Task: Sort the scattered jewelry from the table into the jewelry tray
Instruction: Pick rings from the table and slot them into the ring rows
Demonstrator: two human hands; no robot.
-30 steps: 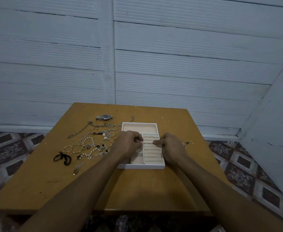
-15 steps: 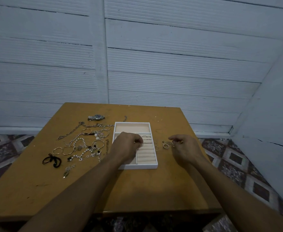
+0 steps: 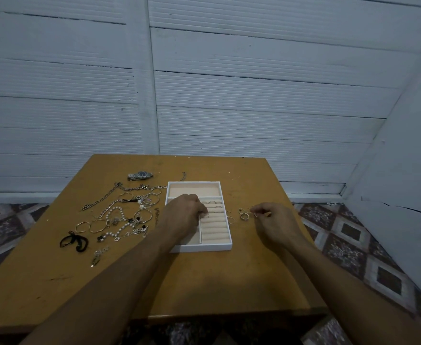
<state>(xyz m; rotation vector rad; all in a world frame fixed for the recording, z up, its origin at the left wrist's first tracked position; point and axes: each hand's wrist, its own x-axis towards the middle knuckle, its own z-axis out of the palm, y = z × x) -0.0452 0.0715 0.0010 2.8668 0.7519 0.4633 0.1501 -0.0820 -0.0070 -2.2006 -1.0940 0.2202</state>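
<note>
The white jewelry tray (image 3: pixel 204 248) with peach lining sits mid-table; a few rings (image 3: pixel 213 202) stand in its upper ring rolls. My left hand (image 3: pixel 183 214) rests over the tray's left side, fingers curled, pinching a small ring (image 3: pixel 206 215) at the rolls. To the right of the tray, my right hand (image 3: pixel 273 220) pinches a small piece (image 3: pixel 255 215) on the table. Loose rings (image 3: pixel 244 216) lie between that hand and the tray. Scattered jewelry (image 3: pixel 120 215) covers the table's left half: chains, hoops, a pearl strand.
A wristwatch (image 3: pixel 139 175) lies at the far left of the wooden table (image 3: pixel 204 282), a short chain (image 3: pixel 183 176) behind the tray, a black hair tie (image 3: pixel 74 241) at the near left. A white panelled wall stands behind; tiled floor lies around.
My right hand left the tray's ring rolls and moved right to the loose rings on the table. My left hand stayed over the tray.
</note>
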